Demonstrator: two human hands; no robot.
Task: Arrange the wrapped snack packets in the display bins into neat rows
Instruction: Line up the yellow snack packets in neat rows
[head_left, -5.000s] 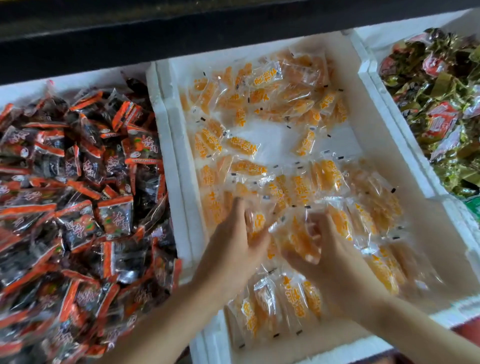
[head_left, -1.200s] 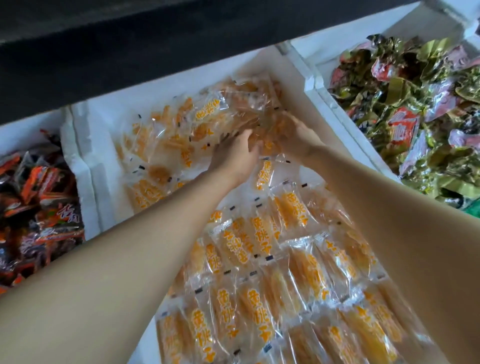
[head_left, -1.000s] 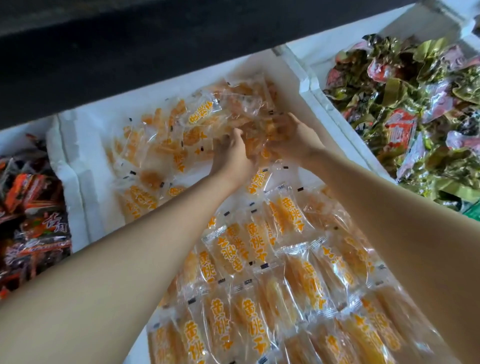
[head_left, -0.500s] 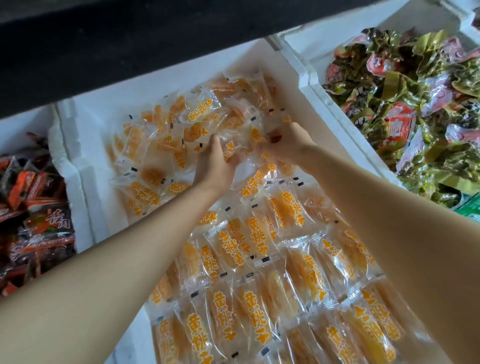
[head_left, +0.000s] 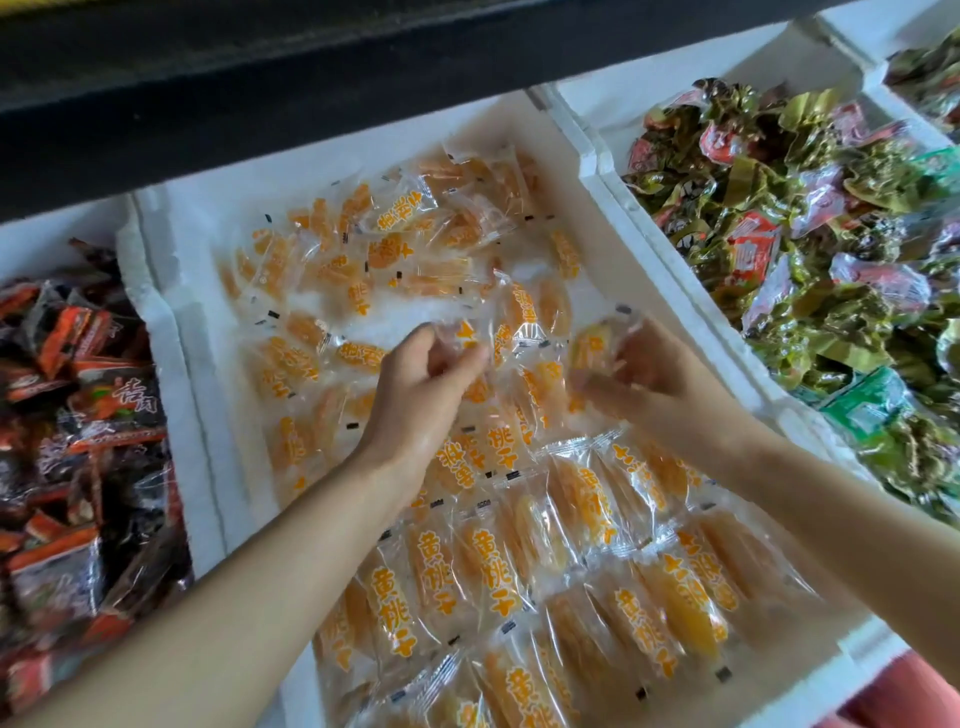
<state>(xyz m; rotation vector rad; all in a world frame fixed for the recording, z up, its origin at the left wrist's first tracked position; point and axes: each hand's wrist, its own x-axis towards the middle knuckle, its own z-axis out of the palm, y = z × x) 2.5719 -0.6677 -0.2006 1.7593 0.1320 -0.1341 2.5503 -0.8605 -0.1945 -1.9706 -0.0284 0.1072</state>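
Observation:
A white foam bin (head_left: 176, 364) holds clear packets of orange dried fruit. Near me the packets lie in neat rows (head_left: 524, 561); at the far end they sit in a loose heap (head_left: 395, 244). My left hand (head_left: 421, 384) pinches a clear packet (head_left: 462, 332) between thumb and fingers over the bin's middle. My right hand (head_left: 649, 369) grips another orange packet (head_left: 592, 345) near the bin's right wall. Both packets are lifted slightly above the others.
A bin of dark packets with orange-red trim (head_left: 78, 447) lies to the left. To the right a bin holds green and red foil packets (head_left: 810, 223). A dark shelf edge (head_left: 311, 73) runs along the back.
Both hands drew back from the far heap toward the bin's middle, each bringing a packet along. The hands moved a little apart.

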